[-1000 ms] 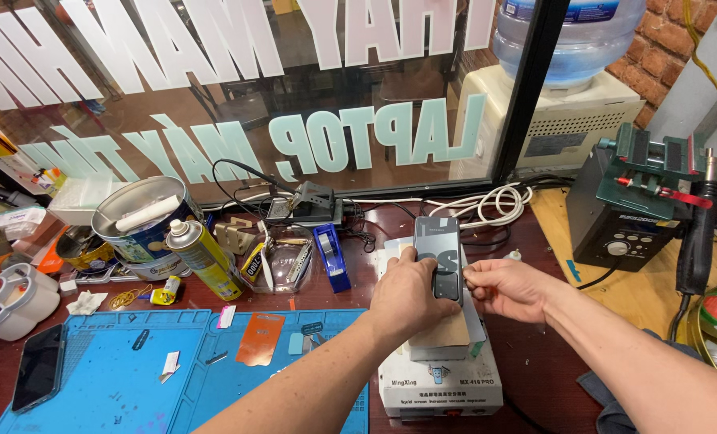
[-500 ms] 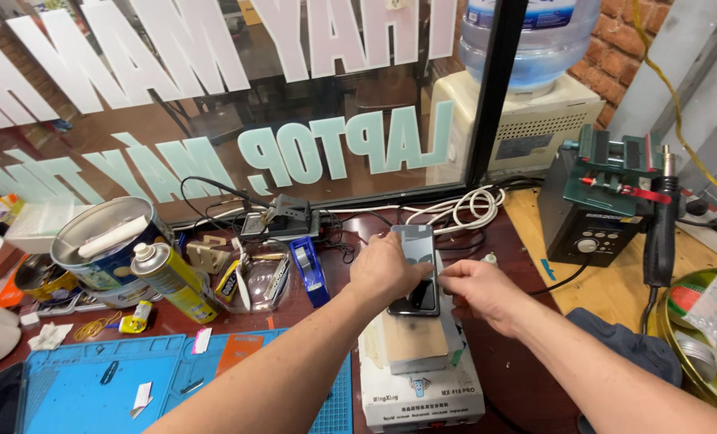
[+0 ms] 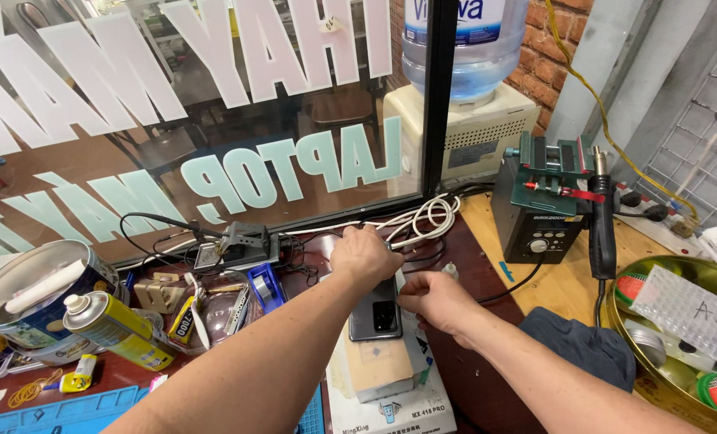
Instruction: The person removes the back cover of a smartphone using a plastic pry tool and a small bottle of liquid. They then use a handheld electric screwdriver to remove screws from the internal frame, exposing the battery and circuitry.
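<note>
1. Closest to the camera, a white box (image 3: pixel 391 410) is lying flat on the counter (image 3: pixel 487 273), and a small pale block (image 3: pixel 378 366) is sitting on top of it.
2. A dark phone (image 3: pixel 374 315) is lying on that block, back side up.
3. The right hand (image 3: pixel 435 301) is curling its fingers around the phone's right edge and holding it.
4. The left hand (image 3: pixel 364 255) is resting over the phone's far end; I cannot tell if it is gripping.
5. The phone is sitting up high on a small stack, so a hard push could be sliding it off onto the counter.
6. Farther back, white cables (image 3: pixel 423 219) are looping just beside the left hand and could be snagging it.
7. Farthest off, a water bottle (image 3: pixel 463 44) is standing on a dispenser.
</note>
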